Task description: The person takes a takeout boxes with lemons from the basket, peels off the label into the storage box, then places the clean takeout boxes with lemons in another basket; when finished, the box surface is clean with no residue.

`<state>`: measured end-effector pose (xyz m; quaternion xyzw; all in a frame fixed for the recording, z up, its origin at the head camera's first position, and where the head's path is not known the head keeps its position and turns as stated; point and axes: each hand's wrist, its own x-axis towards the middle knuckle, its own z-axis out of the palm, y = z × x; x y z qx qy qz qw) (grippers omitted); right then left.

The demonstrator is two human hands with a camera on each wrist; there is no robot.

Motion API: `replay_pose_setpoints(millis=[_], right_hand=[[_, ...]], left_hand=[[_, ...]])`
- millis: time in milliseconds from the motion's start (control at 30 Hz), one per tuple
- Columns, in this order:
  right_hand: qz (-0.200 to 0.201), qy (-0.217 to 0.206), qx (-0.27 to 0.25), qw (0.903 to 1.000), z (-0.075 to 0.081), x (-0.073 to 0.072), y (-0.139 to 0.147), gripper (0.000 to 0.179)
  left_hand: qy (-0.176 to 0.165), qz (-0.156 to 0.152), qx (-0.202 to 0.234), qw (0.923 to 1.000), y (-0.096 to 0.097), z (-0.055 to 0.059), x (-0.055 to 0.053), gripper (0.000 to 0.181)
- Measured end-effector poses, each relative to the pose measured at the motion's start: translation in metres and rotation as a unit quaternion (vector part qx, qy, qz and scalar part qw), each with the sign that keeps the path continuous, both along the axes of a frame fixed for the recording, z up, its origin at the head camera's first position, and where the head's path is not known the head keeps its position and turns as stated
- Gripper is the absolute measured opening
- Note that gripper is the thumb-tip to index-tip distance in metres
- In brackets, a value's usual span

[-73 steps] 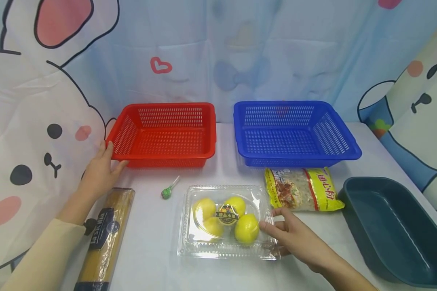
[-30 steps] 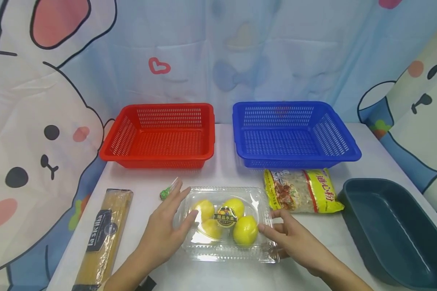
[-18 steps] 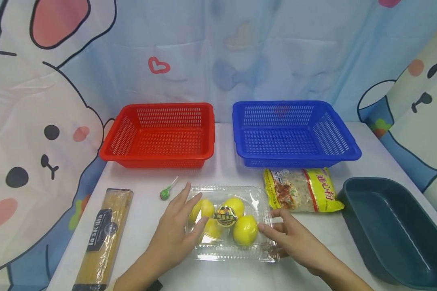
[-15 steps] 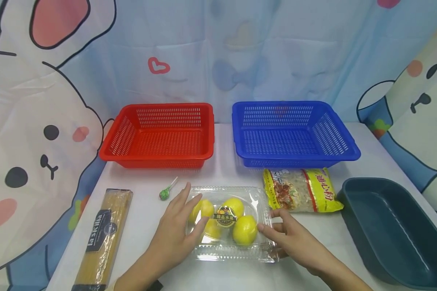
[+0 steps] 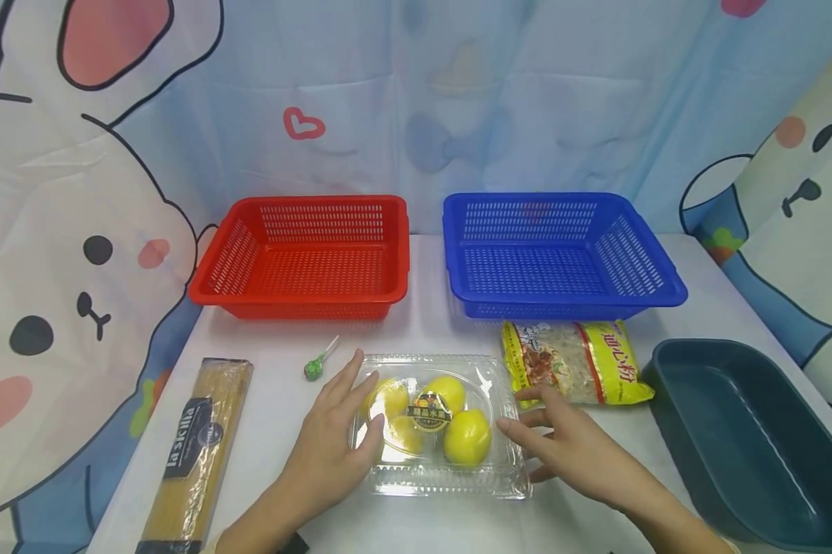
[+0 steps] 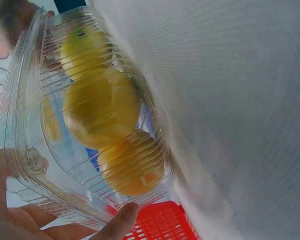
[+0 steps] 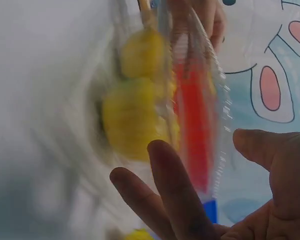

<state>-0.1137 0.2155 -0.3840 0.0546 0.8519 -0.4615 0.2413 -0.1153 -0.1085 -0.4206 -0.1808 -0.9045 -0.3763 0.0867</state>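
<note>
A clear plastic clamshell box lies in the middle of the table, its lid down, with several yellow lemons inside and a dark round label on top. My left hand holds the box's left end, thumb over the lid and fingers along the side; the left wrist view shows fingers reaching along its ribbed wall. At the right end, my right hand has its fingers spread. In the right wrist view, those fingers stand apart in front of the blurred box, gripping nothing.
Behind stand a red basket and a blue basket. A yellow macaroni bag lies beyond my right hand, beside a dark green tub. To the left are a green lollipop and a spaghetti pack.
My left hand has come from the red basket to the box's left end. My right hand has loosened from the right end and moved slightly right. The box stays in place.
</note>
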Motion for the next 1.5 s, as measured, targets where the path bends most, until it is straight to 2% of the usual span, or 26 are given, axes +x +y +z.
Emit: replay_pose_setpoints(millis=[100,167,367,467,600,700,800,967,1167,1267,1367,1500], right_hand=[[0.031,0.041,0.03,0.9982,0.019,-0.004,0.005,0.089],[0.055,0.085,0.063,0.9929,0.033,-0.006,0.006,0.085],[0.095,0.205,0.147,0.9629,0.066,-0.011,0.0,0.061],[0.11,0.241,0.164,0.9501,0.076,-0.013,-0.008,0.054],[0.141,0.269,0.165,0.9383,0.084,-0.015,-0.024,0.045],[0.172,0.278,0.166,0.9304,0.083,-0.017,-0.038,0.04],[0.204,0.295,0.178,0.9163,0.078,-0.02,-0.05,0.041],[0.255,0.337,0.193,0.8857,0.065,-0.023,-0.069,0.043],[0.312,0.376,0.21,0.8471,0.05,-0.033,-0.087,0.041],[0.333,0.389,0.215,0.8313,0.043,-0.036,-0.092,0.042],[0.342,0.395,0.219,0.8238,0.037,-0.039,-0.094,0.043],[0.344,0.397,0.229,0.8194,0.031,-0.04,-0.095,0.045]], left_hand=[[-0.009,0.001,0.007,0.9999,-0.001,0.0,0.0,0.055],[-0.01,0.001,0.01,0.9999,-0.002,-0.001,0.0,0.056],[-0.015,-0.003,0.011,0.9998,-0.003,-0.003,0.001,0.057],[-0.017,-0.003,0.01,0.9998,-0.002,-0.003,0.001,0.057],[-0.016,-0.005,0.011,0.9998,-0.002,-0.003,0.001,0.058],[-0.019,-0.006,0.01,0.9998,-0.002,-0.002,0.001,0.058],[-0.025,-0.004,0.01,0.9996,-0.002,-0.002,0.001,0.059],[-0.032,-0.004,0.007,0.9995,-0.002,-0.002,0.002,0.059],[-0.02,-0.006,0.007,0.9998,-0.002,-0.003,0.002,0.059],[-0.018,-0.006,0.008,0.9998,-0.003,-0.004,0.002,0.059],[-0.018,-0.007,0.008,0.9998,-0.002,-0.004,0.002,0.059],[-0.023,-0.008,0.007,0.9997,-0.002,-0.004,0.002,0.059]])
